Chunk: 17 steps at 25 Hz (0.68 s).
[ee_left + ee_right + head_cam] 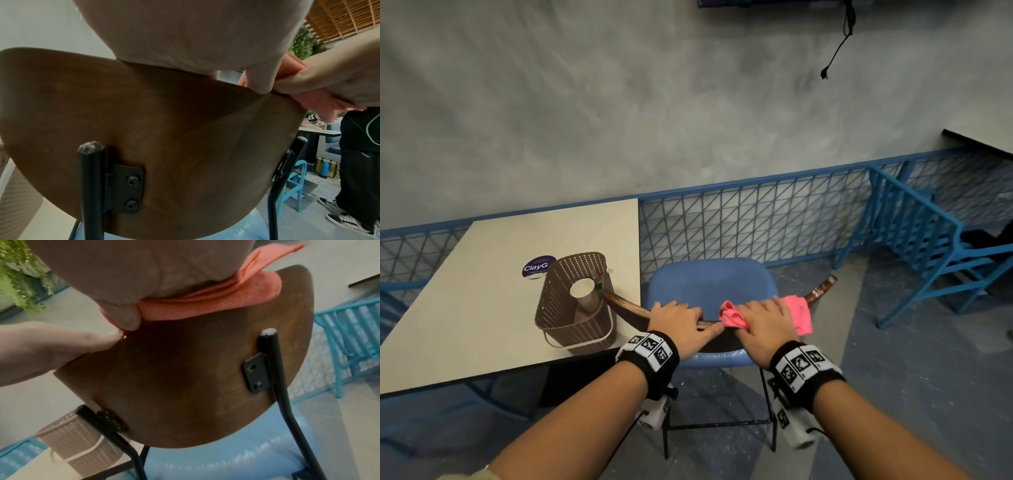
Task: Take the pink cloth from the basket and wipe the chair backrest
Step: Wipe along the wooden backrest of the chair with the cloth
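Pink cloth (796, 313) on wooden backrest (185, 378), white table (482, 301), blue railing (756, 212)

My head camera looked forward and down from above, taking in both my forearms at the bottom of the frame and the backrest (626, 305) edge-on at center. My 2 wrist cameras sat very close behind that backrest (164, 129), looking up along its brown rear face. All 3 views shared the backrest (195, 369); the basket (575, 301) appeared left of center in the head view and at the lower left of the right wrist view (82, 443).
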### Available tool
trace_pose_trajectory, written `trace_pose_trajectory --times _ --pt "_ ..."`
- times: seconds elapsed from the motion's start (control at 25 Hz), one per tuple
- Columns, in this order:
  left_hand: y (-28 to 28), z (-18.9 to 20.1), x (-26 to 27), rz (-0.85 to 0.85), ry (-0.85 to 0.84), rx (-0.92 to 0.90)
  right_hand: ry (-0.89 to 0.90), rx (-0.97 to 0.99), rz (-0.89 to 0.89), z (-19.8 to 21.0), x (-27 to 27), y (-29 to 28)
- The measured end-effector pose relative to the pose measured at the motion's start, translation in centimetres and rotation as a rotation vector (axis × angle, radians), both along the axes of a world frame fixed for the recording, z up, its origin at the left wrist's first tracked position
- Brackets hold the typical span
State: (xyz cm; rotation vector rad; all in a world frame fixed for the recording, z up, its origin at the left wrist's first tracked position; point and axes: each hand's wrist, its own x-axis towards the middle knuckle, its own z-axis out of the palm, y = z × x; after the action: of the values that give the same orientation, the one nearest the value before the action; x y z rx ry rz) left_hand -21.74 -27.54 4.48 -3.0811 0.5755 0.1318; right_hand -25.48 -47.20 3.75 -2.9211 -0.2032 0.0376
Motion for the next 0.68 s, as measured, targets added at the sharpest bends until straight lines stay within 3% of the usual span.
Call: trace_pose_trajectory --times 0.12,0.24,0.4,0.52,0.68 --pt "0.2 0.0 -0.2 -0.004 -0.021 -0.005 -0.034 0.072 0.125 -0.4 -1.0 -2.6" --pt "0.2 -0.1 0.0 -0.004 -0.013 -0.023 -0.021 0.066 0.091 -0.2 -0.3 -5.6" --pt "0.1 -0.1 0.3 0.005 -0.006 -0.023 0.009 -0.01 -0.057 0.2 0.7 -3.3" --pt "0.1 0.0 0.0 0.011 -0.014 -0.02 0.029 -0.042 0.031 0.1 0.8 -0.9" --pt "0.1 0.3 -0.1 0.007 0.016 -0.015 0.032 -0.012 0.098 0.2 1.5 -4.4"
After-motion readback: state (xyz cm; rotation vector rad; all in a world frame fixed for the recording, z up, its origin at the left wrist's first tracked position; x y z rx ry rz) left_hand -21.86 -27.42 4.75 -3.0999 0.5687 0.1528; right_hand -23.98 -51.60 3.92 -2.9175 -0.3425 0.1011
